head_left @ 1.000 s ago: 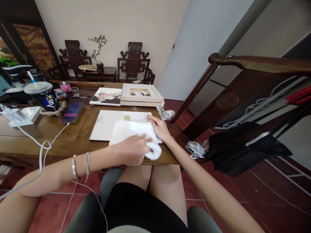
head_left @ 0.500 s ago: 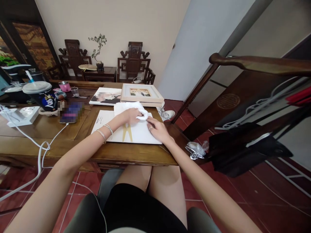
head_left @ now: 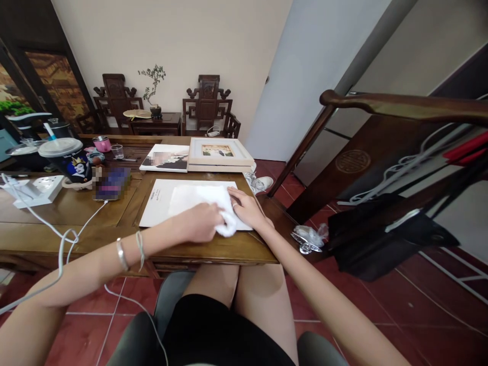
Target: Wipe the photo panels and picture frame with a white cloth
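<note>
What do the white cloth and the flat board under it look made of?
The white cloth: soft matte fabric, probably towelling; it bunches under the left hand. The white board: rigid, smooth, matte, likely card or canvas panel; flat with crisp edges.

The white folded cloth (head_left: 196, 195) covers the middle of the flat white rectangular board (head_left: 158, 206), so that part of its surface is hidden. The small dark lettering (head_left: 153, 192) near the board's left edge is too small to read. The left hand (head_left: 200, 223) hides the cloth's near edge, its fingertips buried in bunched fabric. The right hand (head_left: 246, 208) masks the board's near right corner. The purple flat object (head_left: 110, 182) and the unframed print (head_left: 165, 156) are pixelated. The white cable (head_left: 63, 244) is cut off by the left edge.
</note>
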A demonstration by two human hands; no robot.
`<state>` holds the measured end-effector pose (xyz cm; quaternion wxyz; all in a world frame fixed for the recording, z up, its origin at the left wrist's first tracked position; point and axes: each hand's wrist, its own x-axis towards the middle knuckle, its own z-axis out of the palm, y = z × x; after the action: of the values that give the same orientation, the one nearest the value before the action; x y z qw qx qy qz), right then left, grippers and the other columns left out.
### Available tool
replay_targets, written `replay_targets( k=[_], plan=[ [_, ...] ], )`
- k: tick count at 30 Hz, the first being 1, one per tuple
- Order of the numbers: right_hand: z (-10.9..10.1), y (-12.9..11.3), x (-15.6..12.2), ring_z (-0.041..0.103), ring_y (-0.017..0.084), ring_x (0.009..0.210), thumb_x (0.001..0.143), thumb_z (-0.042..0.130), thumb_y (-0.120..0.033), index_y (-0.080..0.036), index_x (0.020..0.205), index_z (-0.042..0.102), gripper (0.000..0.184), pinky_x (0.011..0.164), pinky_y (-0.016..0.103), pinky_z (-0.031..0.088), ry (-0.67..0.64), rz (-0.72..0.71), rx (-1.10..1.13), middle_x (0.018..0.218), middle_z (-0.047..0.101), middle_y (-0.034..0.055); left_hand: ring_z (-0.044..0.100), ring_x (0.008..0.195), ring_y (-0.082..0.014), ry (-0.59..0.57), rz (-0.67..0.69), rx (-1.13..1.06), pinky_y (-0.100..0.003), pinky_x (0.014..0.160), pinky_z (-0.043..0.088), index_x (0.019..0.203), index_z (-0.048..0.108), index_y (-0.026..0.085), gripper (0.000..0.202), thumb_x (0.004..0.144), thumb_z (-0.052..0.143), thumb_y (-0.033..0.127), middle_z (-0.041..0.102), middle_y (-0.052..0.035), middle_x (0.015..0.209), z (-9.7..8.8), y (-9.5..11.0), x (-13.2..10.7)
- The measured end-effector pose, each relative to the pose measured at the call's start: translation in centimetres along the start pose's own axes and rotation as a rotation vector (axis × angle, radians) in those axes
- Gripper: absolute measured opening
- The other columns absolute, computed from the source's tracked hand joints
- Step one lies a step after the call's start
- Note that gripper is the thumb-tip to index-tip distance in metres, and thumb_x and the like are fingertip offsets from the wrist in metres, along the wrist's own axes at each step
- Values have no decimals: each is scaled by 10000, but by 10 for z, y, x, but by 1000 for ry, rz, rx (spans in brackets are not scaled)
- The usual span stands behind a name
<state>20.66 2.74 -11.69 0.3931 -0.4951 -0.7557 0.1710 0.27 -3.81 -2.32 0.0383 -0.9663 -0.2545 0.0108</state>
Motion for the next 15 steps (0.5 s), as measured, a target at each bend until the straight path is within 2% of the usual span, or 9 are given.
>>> replay_targets(
  k=[2, 4, 7, 10, 13, 15],
  plan=[
    [1, 1, 0, 492, 251, 1327, 820, 488, -148, -185, 1220, 668, 441, 1158, 467, 327, 5, 3, -11, 1360, 596, 84, 608, 1044, -304, 19, 48, 48, -386, 848, 488, 871, 714, 117, 213, 790, 522, 71, 645, -181, 1166, -2, 25, -15],
    [0, 0, -1, 497, 250, 1323, 827, 486, -155, -174, 1217, 669, 430, 1157, 465, 329, 9, 3, -15, 1355, 599, 96, 562, 1134, -344, 25, 67, 78, -430, 891, 479, 883, 718, 112, 208, 805, 527, 90, 613, -187, 1239, -2, 39, -22],
    [0, 0, -2, 495, 246, 1325, 815, 494, -147, -199, 1214, 671, 440, 1155, 470, 330, 7, -1, 5, 1352, 604, 79, 558, 1150, -337, 22, 58, 57, -430, 902, 480, 927, 717, 123, 211, 815, 539, 107, 602, -179, 1265, -2, 40, -20],
    [-1, 0, -2, 496, 246, 1323, 791, 501, -135, -220, 1219, 669, 467, 1156, 471, 328, -5, -4, 18, 1357, 601, 60, 613, 1064, -285, -1, 5, -26, -374, 868, 490, 967, 709, 142, 237, 811, 536, 99, 621, -164, 1232, -1, 18, -9],
    [-2, -1, -2, 499, 260, 1320, 804, 512, -162, -226, 1217, 671, 447, 1159, 483, 321, 2, 1, 3, 1354, 604, 58, 640, 993, -248, -29, -58, -134, -326, 834, 482, 1017, 706, 179, 289, 790, 549, 90, 676, -111, 1129, 0, -19, 7],
    [-2, -2, -2, 498, 262, 1321, 820, 513, -182, -233, 1213, 674, 428, 1160, 490, 318, 6, 8, -11, 1349, 607, 57, 638, 972, -224, -29, -74, -167, -294, 837, 461, 980, 711, 173, 280, 772, 557, 66, 710, -78, 1032, 1, -47, 19]
  ],
)
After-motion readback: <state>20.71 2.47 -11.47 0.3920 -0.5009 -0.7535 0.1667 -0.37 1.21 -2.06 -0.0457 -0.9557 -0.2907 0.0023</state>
